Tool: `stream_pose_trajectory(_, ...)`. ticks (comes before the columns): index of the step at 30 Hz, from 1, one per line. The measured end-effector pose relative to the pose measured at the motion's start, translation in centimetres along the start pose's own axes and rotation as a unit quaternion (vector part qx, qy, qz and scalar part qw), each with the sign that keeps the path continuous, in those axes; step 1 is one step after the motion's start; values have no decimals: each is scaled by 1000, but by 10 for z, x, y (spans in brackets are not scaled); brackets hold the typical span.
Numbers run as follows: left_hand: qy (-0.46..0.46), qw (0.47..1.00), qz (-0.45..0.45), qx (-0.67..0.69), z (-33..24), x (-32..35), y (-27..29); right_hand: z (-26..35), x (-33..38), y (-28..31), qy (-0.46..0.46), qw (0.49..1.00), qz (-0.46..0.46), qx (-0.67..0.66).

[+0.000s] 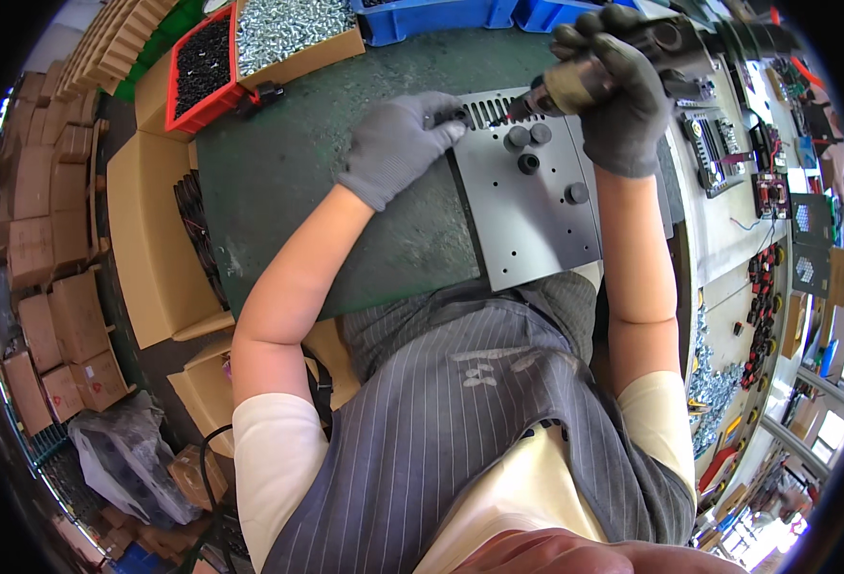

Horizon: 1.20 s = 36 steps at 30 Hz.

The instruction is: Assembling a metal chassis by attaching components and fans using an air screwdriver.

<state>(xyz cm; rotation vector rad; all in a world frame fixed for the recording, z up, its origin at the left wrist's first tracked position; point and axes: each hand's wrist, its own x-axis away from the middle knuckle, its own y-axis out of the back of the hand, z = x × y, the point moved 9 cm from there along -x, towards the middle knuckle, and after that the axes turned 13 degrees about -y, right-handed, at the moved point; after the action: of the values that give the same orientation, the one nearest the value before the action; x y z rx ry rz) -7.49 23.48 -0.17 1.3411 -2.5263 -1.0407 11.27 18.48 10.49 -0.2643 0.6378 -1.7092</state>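
Observation:
A grey metal plate [527,225] with holes and a row of slots lies on the dark green table top, its near end by my lap. Several black rubber feet [576,193] stand on the plate, some clustered near its slotted end. My left hand [398,143], in a grey glove, is at the plate's far left corner. Its thumb and forefinger close around a small black rubber foot [461,114], partly hidden by the fingertips. My right hand [623,105], also gloved, grips a power screwdriver [575,84]. The screwdriver's tip points down left, close to the slots.
A red bin [175,96] of black screws and a carton [298,63] of silver screws stand at the back left. Blue bins [432,21] line the far edge. An opened cardboard box [140,239] sits left of the table. Tools and loose hardware [714,402] lie on a bench at right.

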Motion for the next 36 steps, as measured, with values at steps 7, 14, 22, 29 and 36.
stream_pose_trajectory(7,-16,997,13,-79,-7,-4,-2,-31,-27,-47,-20,998,-1,62)
stream_pose_trajectory(14,-13,993,33,-112,-6,-4,-6,-59,-40,-61,-83,987,67,116)
stream_pose_trajectory(22,-13,989,16,-148,-6,-3,-4,-77,-38,-64,-155,968,130,151)
stream_pose_trajectory(29,-60,991,-24,-115,-2,-4,-6,-68,-31,-54,-87,986,93,109)
stream_pose_trajectory(36,229,830,-128,492,38,10,-5,-1,16,-34,-37,983,141,110)
